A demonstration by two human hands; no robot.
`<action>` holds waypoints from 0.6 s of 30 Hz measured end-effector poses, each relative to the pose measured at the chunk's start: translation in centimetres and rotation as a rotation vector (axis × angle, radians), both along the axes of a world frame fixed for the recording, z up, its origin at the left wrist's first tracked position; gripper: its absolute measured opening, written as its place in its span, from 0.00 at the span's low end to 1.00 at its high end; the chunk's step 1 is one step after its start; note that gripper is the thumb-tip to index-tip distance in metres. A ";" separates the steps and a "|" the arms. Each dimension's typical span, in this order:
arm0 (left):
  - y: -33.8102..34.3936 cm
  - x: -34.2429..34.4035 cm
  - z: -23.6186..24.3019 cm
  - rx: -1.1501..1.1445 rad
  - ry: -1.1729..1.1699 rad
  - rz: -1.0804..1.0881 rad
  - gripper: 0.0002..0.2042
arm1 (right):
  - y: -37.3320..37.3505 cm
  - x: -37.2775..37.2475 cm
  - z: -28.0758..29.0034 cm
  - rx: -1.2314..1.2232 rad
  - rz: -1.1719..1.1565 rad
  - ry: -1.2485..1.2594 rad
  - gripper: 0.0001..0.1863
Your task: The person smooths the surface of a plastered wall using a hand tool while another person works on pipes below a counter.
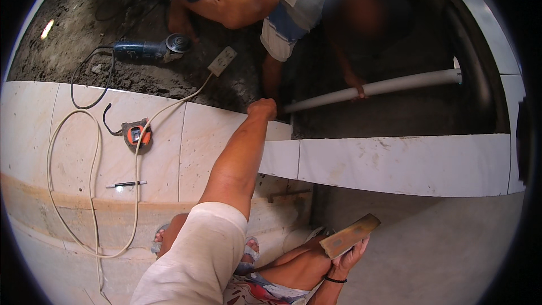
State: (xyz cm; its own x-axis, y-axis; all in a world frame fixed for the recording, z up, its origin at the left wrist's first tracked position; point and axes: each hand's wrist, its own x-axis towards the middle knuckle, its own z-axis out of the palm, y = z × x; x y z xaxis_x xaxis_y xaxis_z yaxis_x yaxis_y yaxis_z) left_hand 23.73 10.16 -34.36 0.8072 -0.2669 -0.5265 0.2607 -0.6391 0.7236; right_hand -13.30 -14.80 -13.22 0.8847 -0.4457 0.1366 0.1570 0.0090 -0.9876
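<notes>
My left arm reaches forward over the tiled ledge, and my left hand is closed at the edge of the dark, dug-out area. What it grips, if anything, I cannot make out. Just beyond it is a co-worker's arm, and the end of a long white plastic pipe lies close to its right. In my right hand, low and near my knee, is a flat rectangular brown wooden block, gripped along its lower edge. A dark bracelet circles that wrist.
A co-worker crouches opposite with a hand on the pipe. On the dirt lie a blue angle grinder and a socket block. A tape measure, a pen and a looped pale cable rest on the left tiles.
</notes>
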 end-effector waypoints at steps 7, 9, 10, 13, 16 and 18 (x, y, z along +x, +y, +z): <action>0.2 0.2 0.1 -0.001 0.045 0.004 0.17 | 0.2 0.4 -0.2 0.005 -0.004 -0.004 0.27; 0.2 0.1 0.0 -0.014 0.043 0.004 0.17 | 0.1 0.3 -0.2 0.004 -0.001 -0.001 0.26; 0.3 0.1 -0.2 -0.027 0.040 0.005 0.18 | 0.1 0.3 -0.2 0.003 0.000 0.001 0.26; 0.3 0.1 -0.4 -0.035 0.042 -0.009 0.18 | -0.3 0.3 -0.2 0.007 -0.017 0.012 0.25; 0.0 0.1 -0.2 -0.009 0.047 0.000 0.18 | -0.3 0.3 -0.3 0.016 -0.021 -0.005 0.24; -0.1 0.0 -0.2 0.000 0.040 0.010 0.17 | -0.4 0.2 -0.3 0.006 -0.029 -0.001 0.24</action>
